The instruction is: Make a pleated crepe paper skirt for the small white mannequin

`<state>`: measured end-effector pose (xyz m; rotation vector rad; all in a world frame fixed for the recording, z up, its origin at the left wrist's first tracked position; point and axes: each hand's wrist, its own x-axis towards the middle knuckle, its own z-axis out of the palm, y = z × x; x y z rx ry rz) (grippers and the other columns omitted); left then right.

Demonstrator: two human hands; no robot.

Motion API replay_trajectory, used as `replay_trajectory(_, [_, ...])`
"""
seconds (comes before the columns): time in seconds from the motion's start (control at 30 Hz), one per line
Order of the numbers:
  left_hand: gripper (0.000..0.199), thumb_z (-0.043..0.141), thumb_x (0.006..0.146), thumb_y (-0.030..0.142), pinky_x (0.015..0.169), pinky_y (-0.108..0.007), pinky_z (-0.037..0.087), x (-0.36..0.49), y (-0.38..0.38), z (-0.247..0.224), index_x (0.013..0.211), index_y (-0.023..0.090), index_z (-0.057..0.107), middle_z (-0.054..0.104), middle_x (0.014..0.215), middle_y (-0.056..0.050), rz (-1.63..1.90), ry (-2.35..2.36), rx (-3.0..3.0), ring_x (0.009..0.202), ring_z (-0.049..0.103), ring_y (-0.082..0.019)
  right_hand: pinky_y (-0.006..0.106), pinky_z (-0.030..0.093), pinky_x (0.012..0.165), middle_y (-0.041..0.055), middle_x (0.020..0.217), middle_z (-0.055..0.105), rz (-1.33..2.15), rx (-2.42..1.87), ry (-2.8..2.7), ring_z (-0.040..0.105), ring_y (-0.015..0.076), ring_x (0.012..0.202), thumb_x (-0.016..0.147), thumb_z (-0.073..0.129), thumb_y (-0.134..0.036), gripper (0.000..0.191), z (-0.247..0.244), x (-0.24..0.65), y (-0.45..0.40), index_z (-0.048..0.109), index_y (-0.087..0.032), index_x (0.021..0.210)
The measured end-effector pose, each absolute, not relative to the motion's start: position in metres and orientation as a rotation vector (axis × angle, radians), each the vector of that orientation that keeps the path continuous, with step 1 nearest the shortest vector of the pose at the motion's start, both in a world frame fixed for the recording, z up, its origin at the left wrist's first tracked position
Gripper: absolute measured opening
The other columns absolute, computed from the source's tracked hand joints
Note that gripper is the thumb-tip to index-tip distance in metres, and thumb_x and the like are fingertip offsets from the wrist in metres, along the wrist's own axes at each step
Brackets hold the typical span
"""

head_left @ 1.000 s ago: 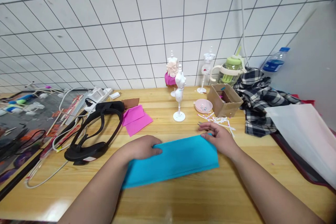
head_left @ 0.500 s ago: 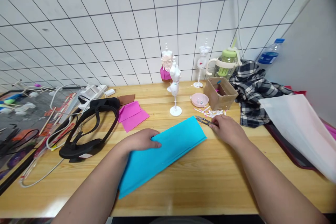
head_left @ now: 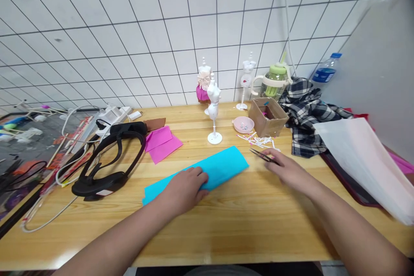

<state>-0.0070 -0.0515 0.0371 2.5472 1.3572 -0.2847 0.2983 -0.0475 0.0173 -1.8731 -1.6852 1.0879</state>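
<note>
A bright blue folded sheet (head_left: 226,164), of paper or cloth, lies slantwise on the table. My left hand (head_left: 186,187) is closed over its near edge, fingers on top and thumb low at the side. To the right, my right hand (head_left: 284,168) grips a pair of thread snips (head_left: 261,155) just above the table, their points toward the sheet and apart from it. Behind the sheet stands a small bare white dress form (head_left: 214,99). Two more stand near the wall: one dress form (head_left: 203,79) in a cream top and pink skirt, one white dress form (head_left: 247,77).
White paper scraps (head_left: 258,140), a pink dish (head_left: 243,125) and a cardboard box (head_left: 268,116) sit behind my right hand. Pink sheets (head_left: 164,144) and a black headset (head_left: 113,159) lie left. Plaid cloth (head_left: 307,112) and a pale sheet (head_left: 362,159) are right.
The blue sheet has turned flatter and looks narrower, its lower left end raised. My left hand has shifted onto its near edge. My right hand has lifted the snips off the table.
</note>
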Motion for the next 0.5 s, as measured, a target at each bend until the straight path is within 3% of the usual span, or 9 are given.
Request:
replay_trajectory(0.1, [0.023, 0.048, 0.093, 0.035, 0.082, -0.04, 0.049, -0.004, -0.045, 0.027, 0.104, 0.02, 0.062, 0.064, 0.105, -0.01, -0.238, 1.482, 2.561, 0.1, 0.063, -0.029, 0.027, 0.038, 0.053, -0.0037, 0.06, 0.045, 1.737, -1.479, -1.232, 0.042, 0.0125, 0.052, 0.079, 0.054, -0.065, 0.045, 0.009, 0.276, -0.062, 0.052, -0.021, 0.084])
replay_trajectory(0.2, [0.026, 0.051, 0.09, 0.03, 0.087, -0.044, 0.048, -0.004, -0.049, 0.026, 0.111, 0.021, 0.061, 0.066, 0.109, -0.011, -0.238, 1.487, 2.563, 0.102, 0.063, -0.031, 0.032, 0.047, 0.068, 0.0039, 0.081, 0.062, 1.83, -1.261, -1.178, 0.057, 0.0166, 0.071, 0.077, 0.06, -0.06, 0.043, 0.006, 0.253, -0.066, 0.056, -0.02, 0.094])
replay_trajectory(0.37, [0.032, 0.045, 0.091, 0.023, 0.096, -0.047, 0.044, -0.014, -0.062, 0.017, 0.119, 0.023, 0.062, 0.062, 0.13, -0.013, -0.098, 1.464, 2.504, 0.116, 0.06, -0.033, 0.033, 0.042, 0.079, 0.0057, 0.107, 0.069, 0.952, -1.282, -2.12, 0.061, 0.0216, 0.093, 0.081, 0.064, -0.035, 0.041, 0.006, 0.227, -0.047, 0.061, -0.025, 0.121])
replay_trajectory(0.43, [0.034, 0.046, 0.091, 0.022, 0.1, -0.048, 0.043, -0.022, -0.061, 0.013, 0.119, 0.025, 0.063, 0.059, 0.137, -0.011, 0.004, 1.451, 2.438, 0.12, 0.058, -0.033, 0.035, 0.038, 0.083, 0.0051, 0.11, 0.071, 0.639, -1.242, -2.441, 0.062, 0.0237, 0.099, 0.082, 0.063, -0.025, 0.037, 0.002, 0.219, -0.036, 0.065, -0.028, 0.118])
replay_trajectory(0.5, [0.035, 0.046, 0.09, 0.021, 0.102, -0.047, 0.042, -0.03, -0.062, 0.012, 0.119, 0.025, 0.065, 0.059, 0.138, -0.01, 0.131, 1.423, 2.372, 0.121, 0.058, -0.032, 0.035, 0.035, 0.082, 0.0049, 0.098, 0.074, 0.43, -1.214, -2.642, 0.063, 0.0232, 0.094, 0.085, 0.058, -0.02, 0.026, -0.005, 0.214, -0.027, 0.07, -0.028, 0.107])
